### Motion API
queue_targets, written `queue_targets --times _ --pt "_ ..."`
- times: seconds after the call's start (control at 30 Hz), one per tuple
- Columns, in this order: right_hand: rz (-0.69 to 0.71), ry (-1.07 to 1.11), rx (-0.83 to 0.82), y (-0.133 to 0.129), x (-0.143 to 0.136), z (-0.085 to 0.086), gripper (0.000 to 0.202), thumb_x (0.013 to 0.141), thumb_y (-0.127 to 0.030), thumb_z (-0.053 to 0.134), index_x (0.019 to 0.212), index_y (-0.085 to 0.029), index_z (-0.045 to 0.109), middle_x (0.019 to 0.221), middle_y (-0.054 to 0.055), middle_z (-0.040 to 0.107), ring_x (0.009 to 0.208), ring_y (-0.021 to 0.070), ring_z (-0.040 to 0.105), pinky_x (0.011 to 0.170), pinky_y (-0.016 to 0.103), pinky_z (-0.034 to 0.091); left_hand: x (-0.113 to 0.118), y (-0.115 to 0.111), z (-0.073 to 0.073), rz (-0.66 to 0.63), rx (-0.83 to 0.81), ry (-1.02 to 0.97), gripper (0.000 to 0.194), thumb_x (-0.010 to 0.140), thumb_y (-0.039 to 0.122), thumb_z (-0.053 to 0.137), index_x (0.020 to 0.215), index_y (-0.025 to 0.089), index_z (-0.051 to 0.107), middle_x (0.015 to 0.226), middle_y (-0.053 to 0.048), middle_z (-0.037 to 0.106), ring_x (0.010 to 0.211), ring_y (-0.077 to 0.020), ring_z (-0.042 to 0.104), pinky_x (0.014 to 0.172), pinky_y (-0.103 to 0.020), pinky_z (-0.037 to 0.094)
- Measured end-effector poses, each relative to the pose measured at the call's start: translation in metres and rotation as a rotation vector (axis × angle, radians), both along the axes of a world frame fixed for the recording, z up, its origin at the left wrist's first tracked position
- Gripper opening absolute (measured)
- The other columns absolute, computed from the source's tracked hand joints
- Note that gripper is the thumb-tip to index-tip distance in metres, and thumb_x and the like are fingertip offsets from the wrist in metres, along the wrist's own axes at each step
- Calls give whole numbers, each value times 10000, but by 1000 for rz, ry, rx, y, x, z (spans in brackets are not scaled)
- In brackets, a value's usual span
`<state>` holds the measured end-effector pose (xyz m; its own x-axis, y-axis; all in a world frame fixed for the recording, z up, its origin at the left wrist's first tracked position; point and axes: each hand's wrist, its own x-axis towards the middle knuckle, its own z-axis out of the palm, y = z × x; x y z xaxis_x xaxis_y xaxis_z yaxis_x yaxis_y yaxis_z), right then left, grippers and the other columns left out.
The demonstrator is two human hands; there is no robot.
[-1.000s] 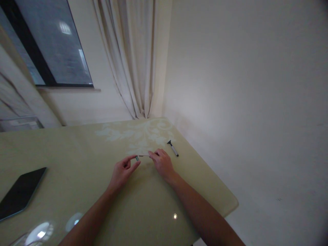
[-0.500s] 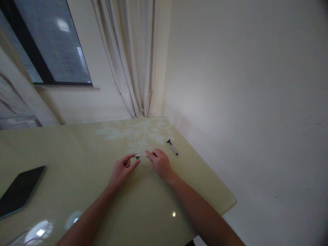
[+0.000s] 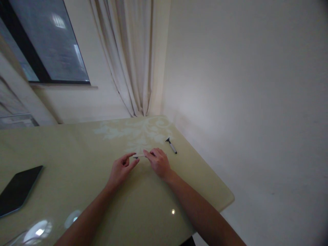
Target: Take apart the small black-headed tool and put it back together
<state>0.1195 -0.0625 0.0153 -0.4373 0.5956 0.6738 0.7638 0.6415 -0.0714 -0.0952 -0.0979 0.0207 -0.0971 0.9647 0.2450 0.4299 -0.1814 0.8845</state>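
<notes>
Black and flat, a tablet (image 3: 22, 189) is set on the glossy table (image 3: 138, 218), at left. Between the parted thumb and forefinger of the left hand (image 3: 120, 171), a small dark piece (image 3: 135, 157) and one end of a white stick (image 3: 140, 155) are bracketed; whether either is gripped cannot be told. The stick's other end is pinched by the right hand (image 3: 159, 162), its fingers closed. Just beyond, a razor (image 3: 172, 146) is laid down. Farther back, a curtain (image 3: 132, 68) is hung beside a window (image 3: 56, 51).
</notes>
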Motion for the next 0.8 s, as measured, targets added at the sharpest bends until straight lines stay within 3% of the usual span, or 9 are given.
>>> queue_targets --times 0.1,0.23,0.37,0.5,0.63,0.8 --pt "-43 38 -9 -1 0 0 266 1033 -245 628 1265 -227 757 871 61 667 849 204 567 783 311 460 1 -1 0 7 3 0 736 751 719 706 1151 105 775 624 93 225 534 -119 271 545 -257 206" --pt "44 -6 14 -1 0 -1 307 1046 -235 602 1325 -262 726 897 55 680 865 204 571 800 317 455 1 0 -2 2 1 -10 719 768 703 704 1176 114 766 635 88 233 546 -120 287 552 -252 214" --pt "-34 13 -9 1 0 -3 293 1032 -237 626 1300 -253 741 890 62 682 862 212 573 783 319 456 1 1 -2 7 4 -13 745 747 724 704 1150 101 774 623 93 227 537 -118 272 546 -255 209" --pt "5 -14 -22 1 2 -3 311 1041 -238 608 1328 -270 725 905 64 687 870 209 579 806 318 462 1 1 -1 15 8 -14 749 751 735 698 1159 112 777 622 93 226 527 -118 275 542 -256 204" --pt "-60 19 -45 1 4 -1 287 1033 -218 614 1284 -251 749 893 71 680 871 212 577 803 315 466 1 0 0 24 14 -14 742 737 747 703 1127 122 789 616 92 231 521 -117 271 536 -254 199" --pt "-13 -10 -38 0 -1 -2 306 1045 -224 600 1318 -265 730 907 63 678 880 207 579 812 315 465 2 1 -1 15 22 -9 707 758 712 711 1143 124 784 616 92 237 529 -116 277 542 -252 210"
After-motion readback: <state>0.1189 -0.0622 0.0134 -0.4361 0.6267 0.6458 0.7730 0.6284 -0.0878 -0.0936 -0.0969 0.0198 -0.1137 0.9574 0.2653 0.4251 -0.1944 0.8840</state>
